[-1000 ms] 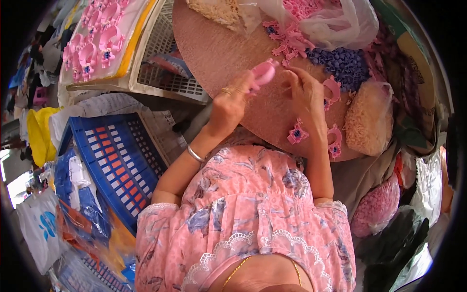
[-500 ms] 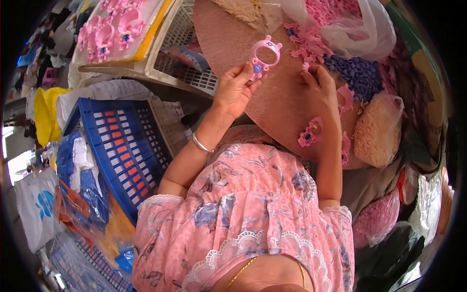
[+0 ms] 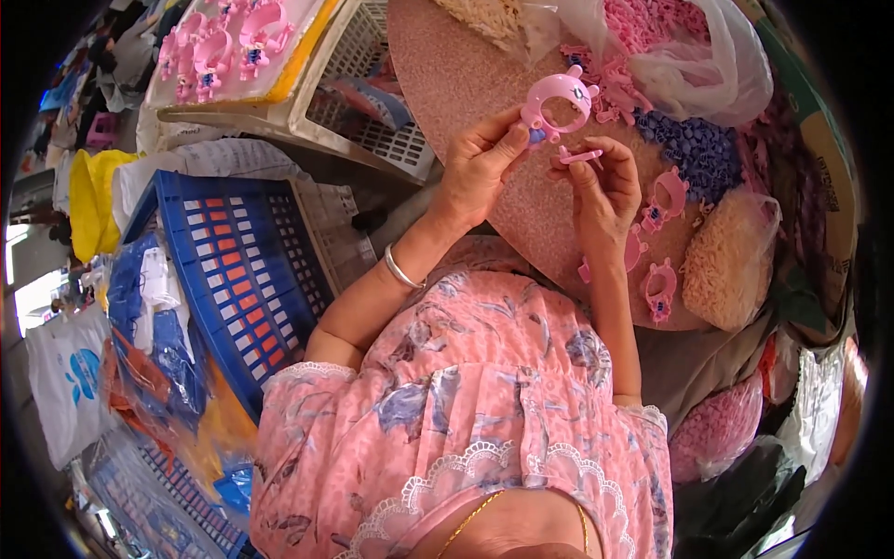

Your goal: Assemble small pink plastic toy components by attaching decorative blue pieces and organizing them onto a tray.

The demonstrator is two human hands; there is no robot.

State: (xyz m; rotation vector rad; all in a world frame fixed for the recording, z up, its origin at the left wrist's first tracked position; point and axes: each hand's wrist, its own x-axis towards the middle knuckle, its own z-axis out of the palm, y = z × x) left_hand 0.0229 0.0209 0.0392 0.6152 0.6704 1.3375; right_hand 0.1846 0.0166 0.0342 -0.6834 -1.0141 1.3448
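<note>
Over the round pinkish table (image 3: 456, 84), my left hand (image 3: 482, 168) grips the lower end of a pink plastic animal figure (image 3: 533, 104) with a large ring-shaped head, small ears and a blue middle. Just right of it, my right hand (image 3: 605, 191) pinches a small pink plastic piece (image 3: 581, 156) between thumb and fingertips. That piece is close below the figure's ring; whether they touch I cannot tell. Similar pink figures (image 3: 661, 284) lie on the table beside my right forearm, one partly hidden by it.
A plastic bag (image 3: 712, 74) of pink pieces, a pile of blue pieces (image 3: 694, 154) and a bag of cream pieces (image 3: 731, 256) cover the table's right side. At left, a tray (image 3: 233, 88) of pink figures rests on a white crate (image 3: 372, 140), above a blue slotted basket (image 3: 186, 252).
My right hand has moved left and turned, bringing its small pink piece beside the figure. The figure in my left hand has shifted right and tilted.
</note>
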